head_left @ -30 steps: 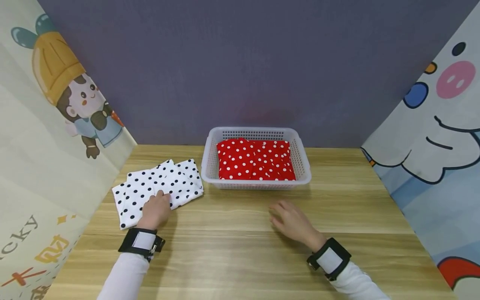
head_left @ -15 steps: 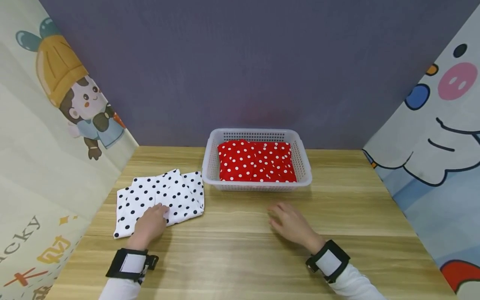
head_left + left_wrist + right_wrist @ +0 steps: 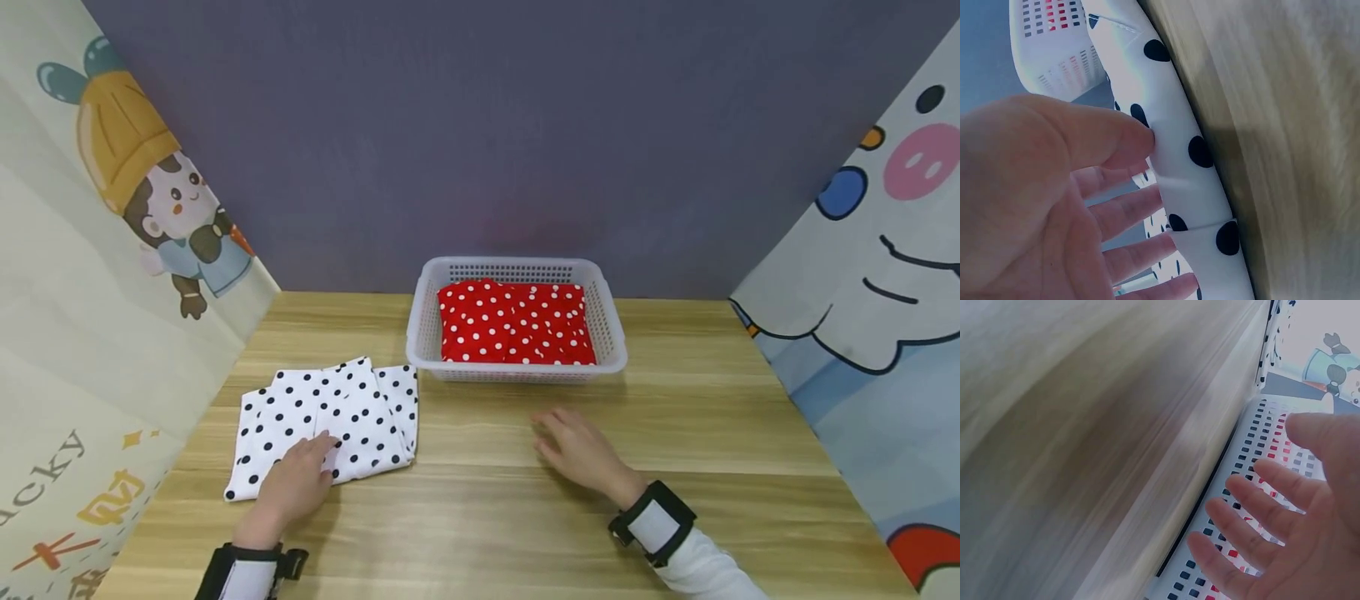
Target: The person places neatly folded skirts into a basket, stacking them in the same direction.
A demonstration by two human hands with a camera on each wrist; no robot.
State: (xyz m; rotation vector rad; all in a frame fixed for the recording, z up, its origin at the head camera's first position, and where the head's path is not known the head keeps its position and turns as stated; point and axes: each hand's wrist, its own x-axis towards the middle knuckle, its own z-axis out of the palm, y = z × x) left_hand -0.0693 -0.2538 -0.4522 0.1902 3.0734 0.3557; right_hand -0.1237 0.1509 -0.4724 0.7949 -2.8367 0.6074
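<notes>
A folded white cloth with black dots (image 3: 322,425) lies on the left part of the table. My left hand (image 3: 296,483) rests on its near edge. In the left wrist view the thumb (image 3: 1125,140) touches the folded edge, and the fingers are nearly straight against the cloth. Over the table, in front of the basket, my right hand (image 3: 581,454) holds nothing; its fingers are loosely bent and apart in the right wrist view. Behind the hands, a folded red cloth with white dots (image 3: 513,325) lies inside a white plastic basket (image 3: 517,372).
The wooden table (image 3: 480,517) ends at a dark grey wall (image 3: 510,142) just behind the basket. Printed cartoon panels flank it, one with a child in a yellow hat (image 3: 180,200) on the left and one with a pink-nosed figure (image 3: 922,162) on the right.
The white dotted cloth has slid toward the person together with my left hand, away from its earlier spot level with the basket. The right hand has hardly moved.
</notes>
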